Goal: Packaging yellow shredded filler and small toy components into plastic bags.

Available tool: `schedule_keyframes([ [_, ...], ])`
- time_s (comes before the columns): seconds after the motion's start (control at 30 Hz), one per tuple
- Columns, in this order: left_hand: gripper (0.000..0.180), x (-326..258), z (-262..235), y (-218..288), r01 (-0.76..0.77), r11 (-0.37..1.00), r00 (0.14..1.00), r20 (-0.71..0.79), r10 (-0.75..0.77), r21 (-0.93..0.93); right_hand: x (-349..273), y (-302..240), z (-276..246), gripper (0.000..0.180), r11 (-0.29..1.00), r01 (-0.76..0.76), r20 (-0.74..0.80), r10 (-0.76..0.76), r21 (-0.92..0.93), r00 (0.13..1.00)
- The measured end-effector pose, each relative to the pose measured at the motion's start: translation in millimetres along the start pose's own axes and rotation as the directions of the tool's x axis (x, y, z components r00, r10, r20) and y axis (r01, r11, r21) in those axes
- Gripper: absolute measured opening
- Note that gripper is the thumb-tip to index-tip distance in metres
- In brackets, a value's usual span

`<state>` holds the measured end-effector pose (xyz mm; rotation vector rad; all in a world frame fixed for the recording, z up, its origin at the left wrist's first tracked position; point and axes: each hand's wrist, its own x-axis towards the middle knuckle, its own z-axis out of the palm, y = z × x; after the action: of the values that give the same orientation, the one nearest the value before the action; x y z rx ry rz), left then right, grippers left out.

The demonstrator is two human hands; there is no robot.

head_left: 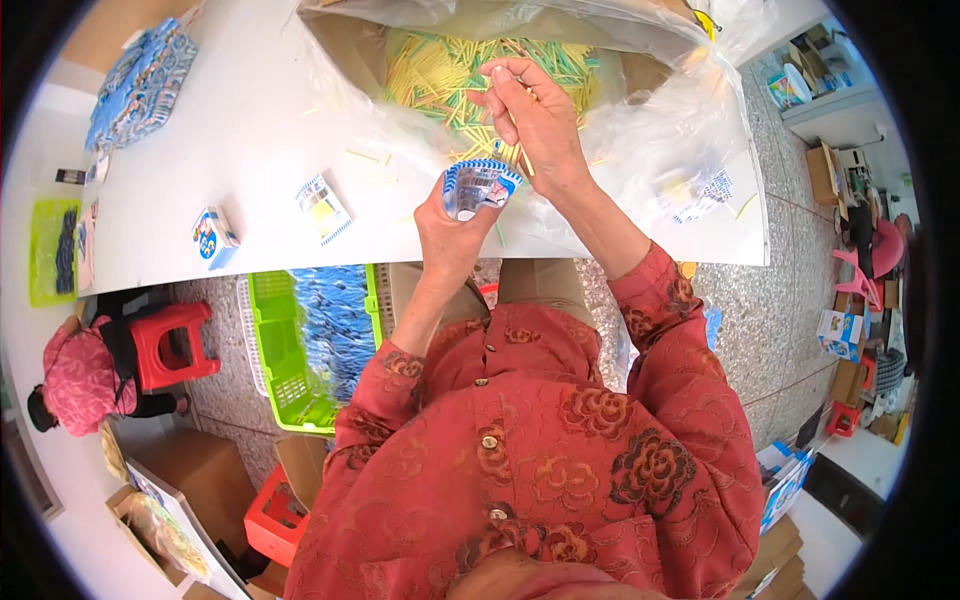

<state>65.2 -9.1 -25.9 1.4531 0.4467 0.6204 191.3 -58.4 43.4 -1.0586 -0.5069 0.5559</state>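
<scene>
The left hand (452, 228) grips a small blue-and-white packet (478, 187) at the near table (250, 120) edge. Just beyond, the right hand (530, 115) pinches thin sticks (520, 152) above a clear bag (640, 150) of yellow and green sticks. Left, below the table, is a green basket (275, 350).

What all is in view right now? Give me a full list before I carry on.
small packet: one, blue and white, held in left hand
sticks: many, yellow and green, in the clear bag, a few pinched by right hand
clear plastic bag: one, open on the table
table: one, white, top of view
loose packets: two, blue and white, on the table, left of the hands
basket: one, green, under the table edge, holding blue packets
stool: one, red, on the floor, left
left hand: closed on the packet
right hand: over the sticks
</scene>
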Motion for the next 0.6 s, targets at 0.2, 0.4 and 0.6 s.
schedule_keyframes([
  [0.2,0.026,9,7,0,-0.039,0.99,0.999,-0.004,0.04,0.138,8,-1,-14,0.014,0.985,-0.051,-0.091,0.066,0.163,0.994],
  [0.4,0.024,13,14,-5,-0.018,0.998,1.0,-0.005,0.018,0.053,9,-2,-23,0.013,0.957,-0.041,-0.162,0.091,0.289,0.983],
  [0.6,0.021,15,17,0,0.017,1.0,1.0,0.009,-0.018,0.01,9,-7,-30,0.013,0.936,0.048,-0.186,0.018,0.349,0.982],
])
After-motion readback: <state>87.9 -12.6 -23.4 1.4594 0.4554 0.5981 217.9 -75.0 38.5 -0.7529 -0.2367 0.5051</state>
